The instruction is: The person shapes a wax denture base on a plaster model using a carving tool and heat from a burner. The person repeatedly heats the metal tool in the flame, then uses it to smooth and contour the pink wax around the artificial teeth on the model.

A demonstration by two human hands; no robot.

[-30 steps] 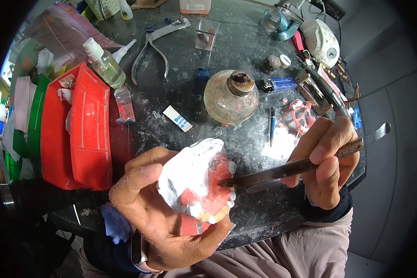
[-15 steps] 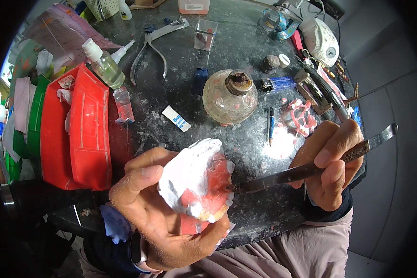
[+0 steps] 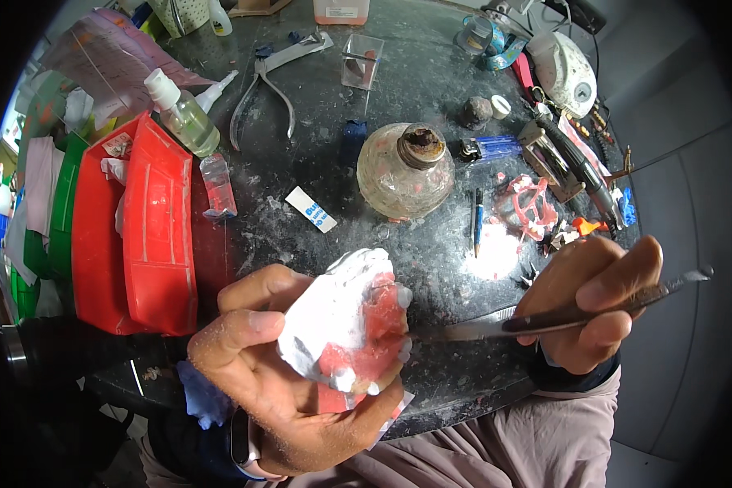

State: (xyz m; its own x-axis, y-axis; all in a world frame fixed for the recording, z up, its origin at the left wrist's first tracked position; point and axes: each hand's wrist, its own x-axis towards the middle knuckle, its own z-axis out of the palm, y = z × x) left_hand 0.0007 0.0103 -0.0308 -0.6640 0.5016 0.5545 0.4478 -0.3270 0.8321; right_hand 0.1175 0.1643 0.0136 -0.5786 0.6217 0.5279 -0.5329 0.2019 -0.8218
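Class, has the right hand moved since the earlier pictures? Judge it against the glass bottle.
Yes. The right hand has shifted rightward and down the picture, toward the person, ending farther from the glass bottle.

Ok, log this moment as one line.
left hand: holds white cast | right hand: holds metal tool, tip at cast's right edge, contact unclear | beyond: glass jar
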